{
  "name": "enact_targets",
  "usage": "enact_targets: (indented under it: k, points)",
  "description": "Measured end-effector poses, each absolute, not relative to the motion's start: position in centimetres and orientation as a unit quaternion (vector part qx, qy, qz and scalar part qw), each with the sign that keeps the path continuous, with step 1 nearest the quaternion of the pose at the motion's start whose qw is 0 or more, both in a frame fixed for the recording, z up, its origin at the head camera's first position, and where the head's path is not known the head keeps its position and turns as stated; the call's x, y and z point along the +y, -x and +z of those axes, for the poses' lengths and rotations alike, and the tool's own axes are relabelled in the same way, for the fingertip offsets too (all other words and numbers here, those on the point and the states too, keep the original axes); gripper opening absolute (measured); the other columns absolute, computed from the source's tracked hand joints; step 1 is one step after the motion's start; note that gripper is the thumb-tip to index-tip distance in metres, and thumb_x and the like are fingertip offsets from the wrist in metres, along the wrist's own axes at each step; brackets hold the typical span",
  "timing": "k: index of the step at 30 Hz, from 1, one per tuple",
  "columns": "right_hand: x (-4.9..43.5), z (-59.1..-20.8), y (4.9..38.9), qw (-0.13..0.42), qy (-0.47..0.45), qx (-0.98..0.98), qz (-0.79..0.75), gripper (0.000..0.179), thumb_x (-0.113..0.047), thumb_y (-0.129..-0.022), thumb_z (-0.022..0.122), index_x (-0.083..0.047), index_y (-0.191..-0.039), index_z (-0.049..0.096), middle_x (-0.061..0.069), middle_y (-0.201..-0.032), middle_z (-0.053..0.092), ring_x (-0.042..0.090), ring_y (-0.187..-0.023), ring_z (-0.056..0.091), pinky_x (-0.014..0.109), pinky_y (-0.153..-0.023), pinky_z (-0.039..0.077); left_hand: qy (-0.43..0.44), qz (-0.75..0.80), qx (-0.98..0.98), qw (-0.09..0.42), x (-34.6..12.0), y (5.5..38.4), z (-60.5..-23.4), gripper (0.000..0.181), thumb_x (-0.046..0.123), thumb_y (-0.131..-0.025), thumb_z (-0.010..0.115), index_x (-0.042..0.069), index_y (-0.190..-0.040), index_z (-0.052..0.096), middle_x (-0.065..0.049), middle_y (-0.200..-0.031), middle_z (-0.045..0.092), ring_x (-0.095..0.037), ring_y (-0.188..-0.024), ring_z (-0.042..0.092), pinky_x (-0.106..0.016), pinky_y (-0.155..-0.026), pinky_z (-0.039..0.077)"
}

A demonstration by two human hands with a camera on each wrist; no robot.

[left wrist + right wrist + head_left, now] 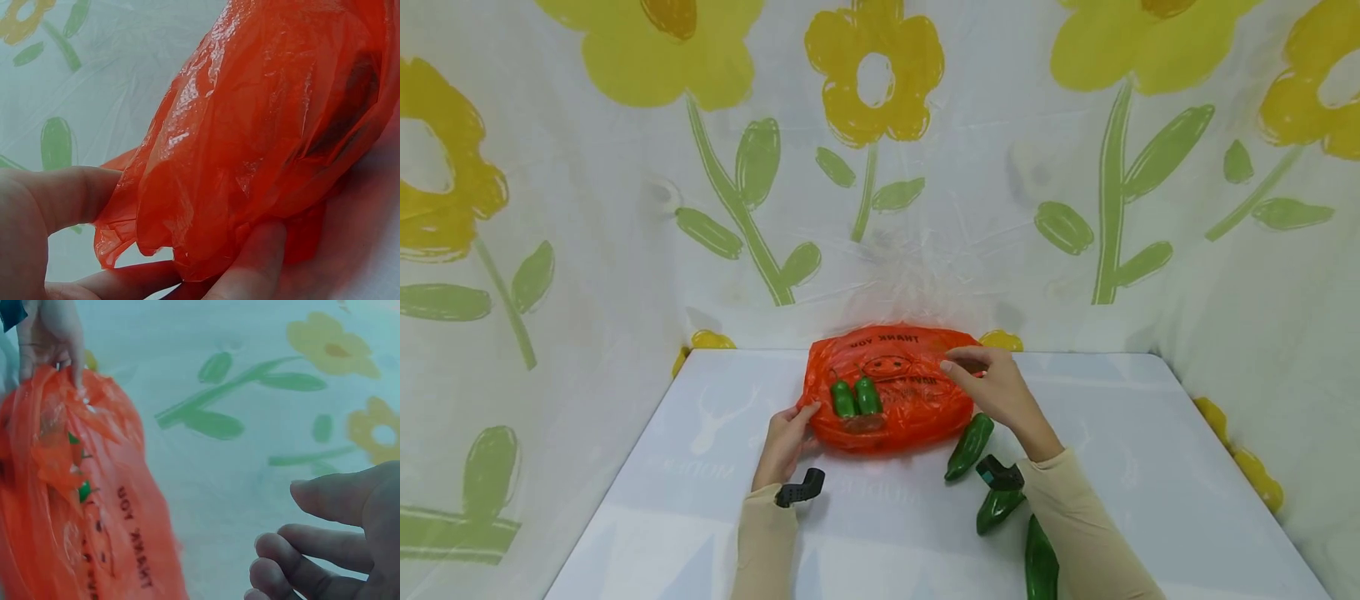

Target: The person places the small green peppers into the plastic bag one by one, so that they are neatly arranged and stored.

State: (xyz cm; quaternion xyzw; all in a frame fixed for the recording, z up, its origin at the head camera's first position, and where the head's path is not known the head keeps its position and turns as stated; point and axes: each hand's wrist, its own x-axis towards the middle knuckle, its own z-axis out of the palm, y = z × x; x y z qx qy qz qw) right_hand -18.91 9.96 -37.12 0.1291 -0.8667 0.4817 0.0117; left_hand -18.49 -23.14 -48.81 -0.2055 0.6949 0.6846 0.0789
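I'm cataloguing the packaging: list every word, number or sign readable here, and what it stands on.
"THANK YOU": on the red plastic bag, upside down in the head view.
More print on the bag, next to an oval drawing with two dots: too creased and blurred to read fully.
Faint lettering on the white table, near a deer-head logo: possibly "MODE…", too faint to be sure.
No readable numbers.

Green peppers [970,447] are obstructing the near right side of the red bag [917,421]; the tabletop [1157,467] is offering passage far left and far right.
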Motion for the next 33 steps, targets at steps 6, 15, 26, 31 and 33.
enact_targets:
  k: [6, 15, 26, 31, 33]
  points:
    - [13.0, -36.7, 16.9, 0.061, -0.114, -0.879, 0.458, 0.033, -0.024, -0.101, 0.068, -0.003, -0.126, 0.072, 0.015, -0.114, 0.076, 0.026, -0.100, 0.070, 0.025, -0.083, 0.056, 0.205, 0.684, 0.695, 0.082, -23.2, 18.6, -48.8, 0.054, 0.038, -0.104, 0.060, -0.003, -0.138, 0.057, -0.017, -0.133, 0.064, -0.016, -0.095, 0.062, -0.024, -0.077, 0.060]
    - [17.6, -37.0, 13.4, 0.100, -0.056, -0.902, 0.417, 0.037, -0.029, -0.102, 0.065, -0.005, -0.130, 0.070, 0.015, -0.111, 0.076, -0.001, -0.095, 0.064, 0.014, -0.079, 0.052, 0.202, 0.680, 0.700, 0.084, -23.3, 18.8, -48.7, 0.056, 0.040, -0.104, 0.059, -0.003, -0.141, 0.056, -0.018, -0.136, 0.063, -0.017, -0.097, 0.062, -0.023, -0.079, 0.061]
    - [21.2, -37.7, 10.6, 0.116, 0.007, -0.906, 0.406, 0.041, -0.033, -0.102, 0.065, -0.005, -0.131, 0.069, 0.017, -0.113, 0.075, -0.020, -0.087, 0.054, 0.007, -0.074, 0.048, 0.199, 0.686, 0.695, 0.081, -23.3, 18.8, -48.7, 0.057, 0.038, -0.104, 0.059, -0.005, -0.141, 0.054, -0.020, -0.138, 0.061, -0.016, -0.097, 0.063, -0.025, -0.081, 0.062]
    - [22.5, -38.7, 9.4, 0.111, 0.045, -0.909, 0.398, 0.043, -0.034, -0.102, 0.065, -0.004, -0.132, 0.068, 0.019, -0.114, 0.075, -0.022, -0.084, 0.052, 0.008, -0.071, 0.047, 0.202, 0.685, 0.695, 0.085, -23.3, 18.9, -48.7, 0.059, 0.040, -0.104, 0.060, -0.004, -0.142, 0.054, -0.021, -0.140, 0.060, -0.017, -0.099, 0.063, -0.026, -0.082, 0.062]
    - [23.0, -39.2, 8.9, 0.113, 0.055, -0.910, 0.395, 0.042, -0.033, -0.102, 0.066, -0.003, -0.132, 0.068, 0.020, -0.113, 0.075, -0.022, -0.083, 0.052, 0.008, -0.069, 0.047, 0.203, 0.684, 0.695, 0.087, -23.3, 18.9, -48.8, 0.059, 0.040, -0.104, 0.060, -0.004, -0.142, 0.053, -0.021, -0.141, 0.060, -0.017, -0.099, 0.063, -0.026, -0.082, 0.062]
